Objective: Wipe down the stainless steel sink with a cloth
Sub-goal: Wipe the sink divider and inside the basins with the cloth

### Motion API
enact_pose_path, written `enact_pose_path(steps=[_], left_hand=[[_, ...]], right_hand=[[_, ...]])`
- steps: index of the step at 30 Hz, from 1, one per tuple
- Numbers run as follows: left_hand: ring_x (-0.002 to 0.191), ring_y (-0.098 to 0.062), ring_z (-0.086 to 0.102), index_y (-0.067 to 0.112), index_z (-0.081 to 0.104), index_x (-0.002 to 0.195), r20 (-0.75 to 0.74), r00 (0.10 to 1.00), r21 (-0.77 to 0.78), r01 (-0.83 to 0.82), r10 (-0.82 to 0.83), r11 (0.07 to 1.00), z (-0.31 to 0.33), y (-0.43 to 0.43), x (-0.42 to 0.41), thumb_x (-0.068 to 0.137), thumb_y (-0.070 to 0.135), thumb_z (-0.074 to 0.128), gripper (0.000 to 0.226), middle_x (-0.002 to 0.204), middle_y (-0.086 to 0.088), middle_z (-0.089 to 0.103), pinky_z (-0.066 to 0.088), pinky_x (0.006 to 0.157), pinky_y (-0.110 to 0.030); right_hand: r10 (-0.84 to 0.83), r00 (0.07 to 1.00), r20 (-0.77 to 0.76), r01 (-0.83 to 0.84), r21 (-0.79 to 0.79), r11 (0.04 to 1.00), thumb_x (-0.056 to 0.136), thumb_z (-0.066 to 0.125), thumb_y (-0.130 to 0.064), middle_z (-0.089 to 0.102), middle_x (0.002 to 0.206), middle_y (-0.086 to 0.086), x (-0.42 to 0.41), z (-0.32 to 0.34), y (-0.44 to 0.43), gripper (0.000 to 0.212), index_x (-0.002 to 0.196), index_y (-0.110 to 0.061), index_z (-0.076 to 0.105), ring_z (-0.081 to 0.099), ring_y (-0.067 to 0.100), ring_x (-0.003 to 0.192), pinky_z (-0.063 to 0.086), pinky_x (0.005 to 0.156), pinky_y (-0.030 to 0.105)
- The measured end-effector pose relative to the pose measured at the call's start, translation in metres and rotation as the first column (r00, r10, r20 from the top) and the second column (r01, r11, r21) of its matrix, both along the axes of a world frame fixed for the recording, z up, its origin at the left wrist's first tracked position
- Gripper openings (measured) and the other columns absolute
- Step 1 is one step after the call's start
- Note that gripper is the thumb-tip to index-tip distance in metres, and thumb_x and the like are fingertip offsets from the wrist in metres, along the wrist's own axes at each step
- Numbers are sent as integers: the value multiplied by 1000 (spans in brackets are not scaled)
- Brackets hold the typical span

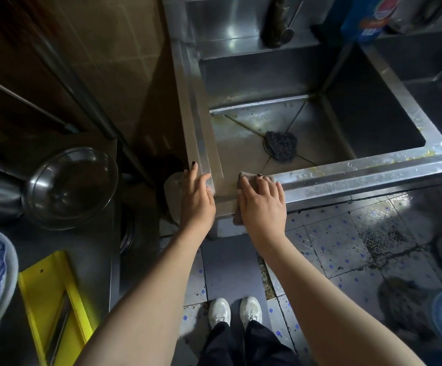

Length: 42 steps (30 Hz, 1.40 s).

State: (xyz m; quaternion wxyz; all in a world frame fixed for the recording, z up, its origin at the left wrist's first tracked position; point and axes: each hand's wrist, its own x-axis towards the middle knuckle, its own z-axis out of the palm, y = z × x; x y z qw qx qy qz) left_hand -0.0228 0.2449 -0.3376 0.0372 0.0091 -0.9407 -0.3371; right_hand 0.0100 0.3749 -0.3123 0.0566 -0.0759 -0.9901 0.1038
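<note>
Head view: you look down at a stainless steel sink with two basins. One dark scouring pad sits over the drain of the left basin. Your right hand presses one brownish cloth flat onto the near rim by the front left corner, fingers spread. Your left hand rests flat on that corner, fingers straight, holding nothing. One blue container stands behind the sink; its label is too blurred to read. To your left are one steel bowl and one yellow slicer. Two white shoes stand on the tiled floor.
</note>
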Motion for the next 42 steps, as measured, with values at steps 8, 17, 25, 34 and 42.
enact_pose_path(steps=[8, 17, 25, 34, 42], left_hand=[[144, -24, -5, 14, 37, 136, 24, 999, -253, 43, -38, 966, 7, 6, 1, 84, -8, 45, 57, 156, -9, 11, -13, 111, -32], [143, -20, 8, 10, 37, 137, 155, 906, -147, 416, -394, 897, 16, 76, -19, 97, 8, 32, 41, 152, -6, 25, 4, 114, -31], [142, -17, 17, 13, 38, 137, 255, 846, -211, 521, -468, 827, 14, 118, -35, 100, 26, 26, 41, 148, -3, 35, 4, 114, -32], [140, -15, 21, 22, 30, 142, 286, 812, -288, 580, -510, 762, 18, 116, -32, 99, 34, 24, 45, 149, 3, 34, 10, 115, -32], [138, -17, 28, 24, 34, 140, 283, 821, -282, 566, -496, 775, 16, 117, -32, 98, 35, 28, 43, 144, 2, 41, 17, 112, -34]], right_hand=[[-135, 991, -18, 135, -8, 991, 93, 43, -34, 58, 121, 17, 2, 7, 46, 41, 121, -11, 61, 46, 35, 121, 21, 112, 45], [-184, 982, -40, 184, 5, 983, 90, 52, -23, 59, 119, 18, -2, 6, 75, 36, 122, -9, 61, 50, 38, 116, 26, 110, 45], [-242, 970, -4, 242, -6, 970, 92, 47, -26, 55, 124, 18, -15, 3, 111, 39, 128, -13, 56, 45, 36, 121, 17, 113, 45], [-239, 970, 55, 239, 2, 971, 91, 46, -28, 52, 120, 20, -33, 6, 169, 42, 130, -17, 53, 42, 38, 114, 14, 113, 46], [-302, 953, 14, 302, -85, 949, 90, 49, -16, 54, 114, 28, -21, 10, 146, 24, 100, 4, 59, 45, 43, 114, 22, 111, 49]])
